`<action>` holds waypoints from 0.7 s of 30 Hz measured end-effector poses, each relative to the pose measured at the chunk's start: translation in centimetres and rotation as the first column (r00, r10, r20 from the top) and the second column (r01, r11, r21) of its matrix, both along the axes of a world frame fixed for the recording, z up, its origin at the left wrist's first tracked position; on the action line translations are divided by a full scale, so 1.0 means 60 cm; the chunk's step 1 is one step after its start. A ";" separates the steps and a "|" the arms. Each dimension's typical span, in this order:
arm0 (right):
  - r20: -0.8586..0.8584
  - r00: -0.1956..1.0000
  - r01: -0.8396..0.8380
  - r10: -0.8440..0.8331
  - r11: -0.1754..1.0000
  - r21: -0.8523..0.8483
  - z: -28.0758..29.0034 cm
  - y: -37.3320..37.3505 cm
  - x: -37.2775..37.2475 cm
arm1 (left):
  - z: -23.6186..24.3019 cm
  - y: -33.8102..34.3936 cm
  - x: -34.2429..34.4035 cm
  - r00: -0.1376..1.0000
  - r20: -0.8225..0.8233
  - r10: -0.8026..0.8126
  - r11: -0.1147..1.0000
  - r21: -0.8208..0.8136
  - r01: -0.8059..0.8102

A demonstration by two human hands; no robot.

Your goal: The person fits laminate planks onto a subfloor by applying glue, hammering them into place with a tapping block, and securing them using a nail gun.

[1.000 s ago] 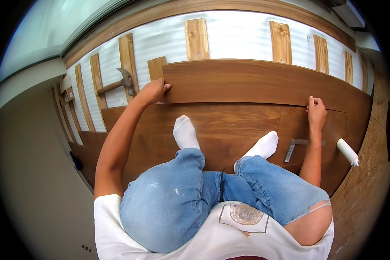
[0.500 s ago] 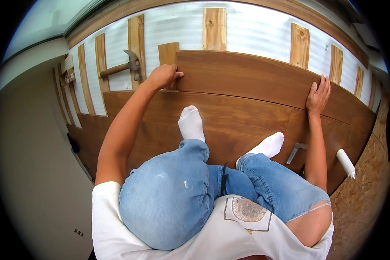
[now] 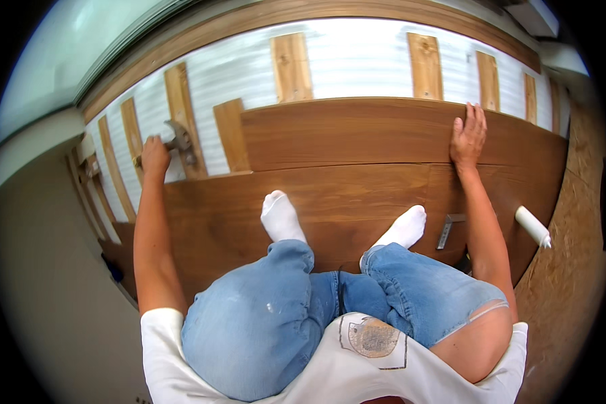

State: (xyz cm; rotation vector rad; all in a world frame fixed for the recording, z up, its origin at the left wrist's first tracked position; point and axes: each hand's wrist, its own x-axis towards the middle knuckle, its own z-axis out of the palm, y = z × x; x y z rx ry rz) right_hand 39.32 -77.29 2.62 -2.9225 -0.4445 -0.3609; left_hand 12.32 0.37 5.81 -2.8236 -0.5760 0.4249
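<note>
My left hand is closed around the wooden handle of a claw hammer. The hammer's dark metal head points right, over the wooden battens and white foam sheet. My right hand lies with fingers stretched out on the right part of a brown floorboard, its fingertips at the board's far edge. Against the left end of that board stands a short, lighter wood block. Nearer to me, the board meets the laid brown flooring, with a thin dark seam between them.
Several wooden battens cross the white foam underlay beyond the board. A metal square and a white bottle lie at the right, near a chipboard surface. My socked feet rest on the laid flooring.
My left hand has left the wood block and board end, moved left, and taken hold of the hammer handle. My right hand stays on the board. The view has shifted slightly.
</note>
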 end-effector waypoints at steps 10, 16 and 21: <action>-0.059 0.946 0.325 -0.320 0.929 0.175 -0.016 -0.010 0.008 | 0.055 -0.003 -0.010 0.996 -0.088 0.026 0.978 -0.203 -0.044; -0.024 0.833 0.546 -0.553 0.812 0.209 -0.029 -0.011 0.051 | 0.127 -0.086 0.098 0.972 0.147 0.184 0.943 -0.304 -0.133; 0.111 0.812 0.550 -0.574 0.814 0.185 -0.036 -0.004 0.061 | 0.139 -0.236 0.325 0.978 0.066 -0.199 0.902 -0.379 0.209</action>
